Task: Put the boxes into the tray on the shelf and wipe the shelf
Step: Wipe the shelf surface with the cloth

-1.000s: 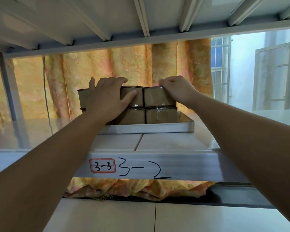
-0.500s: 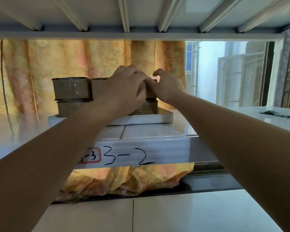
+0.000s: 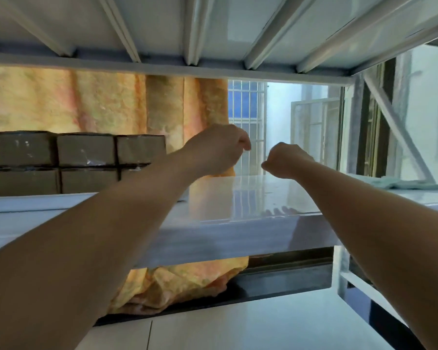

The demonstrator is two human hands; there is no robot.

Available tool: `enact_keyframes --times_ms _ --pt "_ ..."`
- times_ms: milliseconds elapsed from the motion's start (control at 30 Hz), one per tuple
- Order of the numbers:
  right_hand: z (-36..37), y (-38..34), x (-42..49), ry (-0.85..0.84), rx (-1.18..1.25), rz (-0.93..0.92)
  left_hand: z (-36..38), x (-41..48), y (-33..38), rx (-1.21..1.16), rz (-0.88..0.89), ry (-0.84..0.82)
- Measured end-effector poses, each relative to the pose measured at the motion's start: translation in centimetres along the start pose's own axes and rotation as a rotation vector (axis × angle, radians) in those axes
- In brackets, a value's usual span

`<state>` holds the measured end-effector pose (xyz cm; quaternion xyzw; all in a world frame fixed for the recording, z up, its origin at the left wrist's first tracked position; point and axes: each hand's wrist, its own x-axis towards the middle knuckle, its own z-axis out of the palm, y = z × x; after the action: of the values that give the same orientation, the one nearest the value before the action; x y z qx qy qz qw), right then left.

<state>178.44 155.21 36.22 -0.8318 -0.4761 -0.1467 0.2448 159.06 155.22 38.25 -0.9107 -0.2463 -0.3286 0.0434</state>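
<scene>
Several brown cardboard boxes (image 3: 85,150) stand stacked in two layers in the white tray (image 3: 36,202) at the left of the glossy white shelf (image 3: 238,195). My left hand (image 3: 218,150) hovers above the shelf just right of the boxes, fingers hanging loosely curled, holding nothing. My right hand (image 3: 286,160) hovers a little further right, fingers curled in, also holding nothing. Neither hand touches the boxes or the tray. My left forearm hides the tray's right end.
A pale teal cloth (image 3: 412,185) lies on the shelf at the far right. The shelf above hangs low overhead. An orange curtain (image 3: 99,104) hangs behind the boxes. A diagonal brace (image 3: 395,127) crosses at the right end. A lower white shelf (image 3: 238,329) lies below.
Both hands have let go of the top boxes and moved right, off the stack. The view has swung right, so the tray now sits at the left.
</scene>
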Motion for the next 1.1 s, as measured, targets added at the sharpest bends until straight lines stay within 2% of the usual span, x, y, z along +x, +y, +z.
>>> enact_keyframes --times_ms 233,500,767,867,967,1100 --pt "-3.0 10.7 1.0 0.014 0.037 0.089 4.6 5.8 5.0 0.119 0.026 -0.079" --pt "-2.4 16.9 0.9 -0.251 -0.147 0.103 8.4 8.5 7.2 0.036 0.028 -0.065" --pt "-3.8 17.3 -1.1 -0.457 -0.075 0.235 8.3 7.1 5.3 -0.049 -0.093 -0.063" --pt "-4.6 16.4 -1.5 -0.446 -0.104 0.212 7.7 5.8 6.6 0.012 -0.046 -0.088" --pt "-4.4 15.3 -1.2 -0.441 -0.203 0.16 7.1 3.5 6.5 0.038 -0.021 -0.033" --pt "-3.9 11.9 -1.1 -0.504 -0.306 0.072 5.9 1.0 4.4 0.075 -0.091 -0.042"
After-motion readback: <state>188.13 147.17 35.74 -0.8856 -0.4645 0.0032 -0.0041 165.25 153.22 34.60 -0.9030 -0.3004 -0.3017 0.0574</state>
